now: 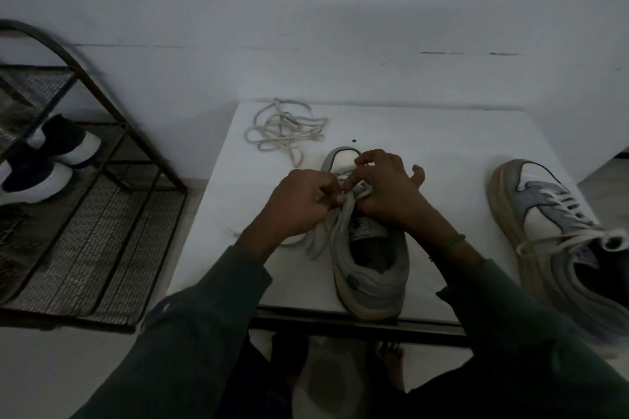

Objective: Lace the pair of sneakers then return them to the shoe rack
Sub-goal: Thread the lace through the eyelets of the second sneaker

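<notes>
Left hand [299, 204] and right hand [388, 190] both pinch the lace [342, 218] over the tongue of the sneaker [371, 265].
Your sneaker lies on the surface [442, 146] before you, long axis running straight away, toe toward the wall, heel at the near edge. Beyond the toe lies a loose lace [286, 129]; the second sneaker [558, 241] sits to your right, the shoe rack [102, 180] at your left.

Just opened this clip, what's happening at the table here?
A person is lacing a grey sneaker in the middle of the white table: both the left hand and right hand pinch its lace near the eyelets. A second sneaker sits to the right, laces in. A loose lace lies farther back; the shoe rack stands left.
</notes>
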{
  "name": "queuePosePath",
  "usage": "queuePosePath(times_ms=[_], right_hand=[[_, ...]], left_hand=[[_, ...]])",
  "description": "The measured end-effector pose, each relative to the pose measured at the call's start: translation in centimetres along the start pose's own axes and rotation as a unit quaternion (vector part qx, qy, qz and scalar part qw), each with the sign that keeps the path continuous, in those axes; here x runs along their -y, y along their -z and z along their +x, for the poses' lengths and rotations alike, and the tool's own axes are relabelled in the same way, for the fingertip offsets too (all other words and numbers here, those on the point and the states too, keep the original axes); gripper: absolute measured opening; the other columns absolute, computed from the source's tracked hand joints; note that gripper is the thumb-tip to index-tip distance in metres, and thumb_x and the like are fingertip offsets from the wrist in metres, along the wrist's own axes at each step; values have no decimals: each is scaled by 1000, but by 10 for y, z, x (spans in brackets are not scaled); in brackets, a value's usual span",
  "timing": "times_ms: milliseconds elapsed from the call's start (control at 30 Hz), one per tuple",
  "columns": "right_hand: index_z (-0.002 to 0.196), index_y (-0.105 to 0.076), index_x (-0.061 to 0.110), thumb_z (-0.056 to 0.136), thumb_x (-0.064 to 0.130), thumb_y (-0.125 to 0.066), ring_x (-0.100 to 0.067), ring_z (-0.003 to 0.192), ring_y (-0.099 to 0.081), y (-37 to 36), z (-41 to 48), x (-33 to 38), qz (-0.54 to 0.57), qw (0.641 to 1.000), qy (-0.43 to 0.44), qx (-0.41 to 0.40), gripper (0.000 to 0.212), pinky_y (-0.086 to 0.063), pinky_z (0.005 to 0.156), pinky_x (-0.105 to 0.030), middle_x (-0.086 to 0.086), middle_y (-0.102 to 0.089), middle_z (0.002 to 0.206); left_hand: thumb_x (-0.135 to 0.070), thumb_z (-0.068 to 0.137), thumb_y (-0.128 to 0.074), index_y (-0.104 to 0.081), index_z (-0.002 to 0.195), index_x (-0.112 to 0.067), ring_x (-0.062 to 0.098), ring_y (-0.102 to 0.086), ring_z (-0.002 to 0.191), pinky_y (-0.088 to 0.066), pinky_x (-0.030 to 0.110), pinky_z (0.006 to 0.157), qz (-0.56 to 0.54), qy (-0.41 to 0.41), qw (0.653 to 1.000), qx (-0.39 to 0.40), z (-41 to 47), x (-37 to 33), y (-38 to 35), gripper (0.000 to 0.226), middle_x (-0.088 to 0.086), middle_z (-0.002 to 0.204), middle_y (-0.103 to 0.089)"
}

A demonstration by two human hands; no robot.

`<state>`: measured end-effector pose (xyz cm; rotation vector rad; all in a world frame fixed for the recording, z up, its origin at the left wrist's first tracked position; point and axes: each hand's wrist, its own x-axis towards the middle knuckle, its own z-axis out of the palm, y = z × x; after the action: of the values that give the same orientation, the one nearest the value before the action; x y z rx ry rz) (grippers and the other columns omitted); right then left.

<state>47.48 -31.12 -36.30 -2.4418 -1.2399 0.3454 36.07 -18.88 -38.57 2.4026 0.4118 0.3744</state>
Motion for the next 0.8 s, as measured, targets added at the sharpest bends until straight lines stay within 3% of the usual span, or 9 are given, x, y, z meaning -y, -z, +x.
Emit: queuePosePath(times_ms=[67, 100, 167, 233, 300, 400, 467, 633, 800], right_hand=[[94, -67, 37, 77, 31, -71, -18, 133, -25, 1, 0, 0, 1, 1000, -3, -1, 19, -4, 109, -60, 6, -39, 133], [94, -66, 38, 77, 32, -71, -17, 133, -25, 1, 0, -1, 4, 1000, -7, 0, 18, -4, 109, -60, 7, -39, 133], [91, -66, 40, 77, 34, -71, -17, 133, -25, 1, -1, -3, 9, 1000, -16, 3, 17, -3, 109, -60, 7, -39, 133], [87, -64, 41, 76, 35, -71, -17, 133, -26, 2, 0, -2, 14, 1000, -18, 4, 14, -4, 109, -60, 7, -39, 133], [85, -62, 40, 76, 33, -71, -18, 132, -27, 2, 2, -1, 20, 1000, -17, 5, 14, -5, 109, -61, 7, -40, 132], [82, -60, 41, 75, 33, -72, -18, 132, -27, 2, 2, 1, 23, 1000, -15, 7, 16, -6, 109, -61, 6, -40, 133], [88, -63, 39, 76, 35, -72, -20, 133, -27, 3, 1, 1, 18, 1000, -17, 13, 15, -7, 110, -61, 4, -39, 135], [91, -66, 37, 75, 37, -72, -21, 133, -27, 3, 0, 2, 10, 1000, -24, 8, 18, -7, 109, -61, 3, -39, 134], [86, -61, 46, 77, 29, -68, -19, 134, -24, 2, 0, 2, 1, 999, -34, -1, 20, -2, 108, -63, 6, -38, 133]], left_hand=[[-12, 82, -52, -60, 73, -17, 13, -57, 63, -48, 31, 58, -150, 22, 983, -105, 5, -9, 6, 12, 1, 79, -64], [-5, 86, -46, -54, 73, -17, 11, -49, 52, -38, 25, 47, -310, 80, 929, -187, 8, -9, 16, 19, 2, 79, -63], [-6, 91, -33, -39, 72, -19, 8, -31, 35, -20, 17, 38, -611, 143, 714, -309, 10, 6, 44, 24, 5, 75, -66], [-16, 97, -31, -34, 71, -21, 9, -24, 30, -16, 14, 36, -673, 191, 615, -364, 6, 27, 61, 26, 2, 60, -62], [-24, 98, -38, -38, 69, -22, 9, -22, 31, -14, 13, 35, -629, 257, 650, -340, 2, 28, 55, 29, -3, 45, -47], [-15, 90, -58, -57, 77, -17, 7, -36, 39, -26, 14, 35, -383, 218, 882, -167, 7, 4, 34, 13, -4, 51, -48], [-23, 81, -71, -67, 81, -16, 5, -55, 55, -45, 21, 49, -164, 96, 981, -28, 6, 0, 16, 8, -2, 69, -64], [-16, 86, -66, -64, 75, -9, 9, -55, 62, -44, 32, 59, -21, -6, 999, 32, 1, 2, 6, 14, 3, 71, -65], [-8, 93, -55, -59, 60, -19, 7, -33, 43, -23, 18, 44, -356, 121, 926, 37, -5, 0, 27, 34, 2, 51, -41]])
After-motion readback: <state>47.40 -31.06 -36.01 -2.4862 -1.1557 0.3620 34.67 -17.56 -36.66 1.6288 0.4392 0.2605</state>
